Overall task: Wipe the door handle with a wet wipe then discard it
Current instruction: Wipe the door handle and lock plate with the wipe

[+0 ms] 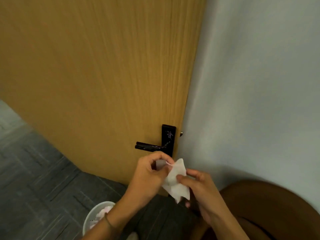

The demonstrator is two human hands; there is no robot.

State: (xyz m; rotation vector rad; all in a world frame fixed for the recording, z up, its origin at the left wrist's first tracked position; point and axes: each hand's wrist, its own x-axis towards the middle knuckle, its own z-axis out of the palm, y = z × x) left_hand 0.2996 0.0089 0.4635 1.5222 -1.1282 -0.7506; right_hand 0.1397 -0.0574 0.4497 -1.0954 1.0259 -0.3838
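- Left hand (149, 172) and right hand (199, 186) are both pinching the white wet wipe (176, 181), spreading it just below the door handle (149, 147)
- Handle is showing purple marks; opening the wipe flat should be giving fuller contact
- Bin (94, 217) is waiting lower left

Place: home interior, a doorway.
Evidence: light wooden door (97, 70), pale painted wall (259, 84), grey patterned floor tiles (34, 170).
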